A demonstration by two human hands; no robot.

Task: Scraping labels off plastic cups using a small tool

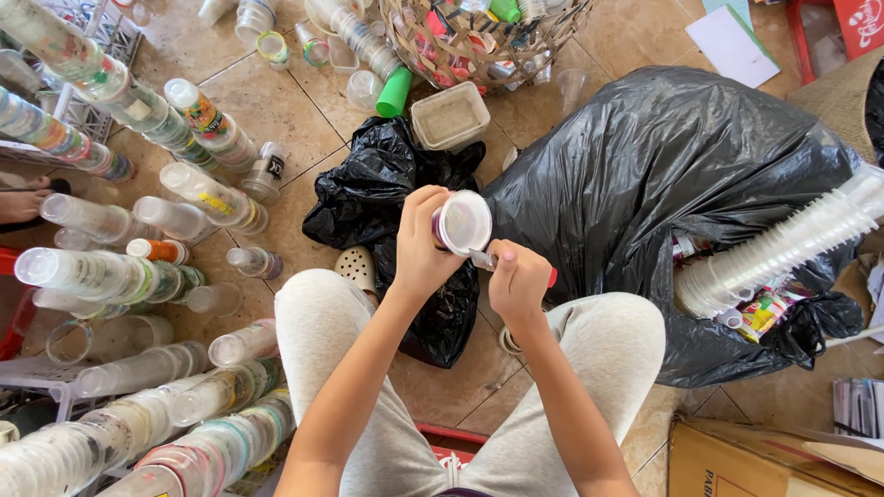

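A sealed plastic cup (462,222) is held above the knees, its film lid facing up, the left hand (420,247) wrapped in a closed grip around its side. A small red-handled cutter (516,267) is clasped in the fisted right hand (518,281), its tip touching the cup's rim. Black rubbish bags (645,175) lie on the tiled floor (276,110) beyond, with stacked cups (138,101) to the left.

Tiled floor (304,110), brown with pale grout lines. At right lies a large black bin bag (645,175); a smaller black bag (378,193) at centre; a woven basket (488,37) and a beige tub (449,115) at top; stacked clear cups (120,276) at left; a cardboard box (773,460) at lower right.
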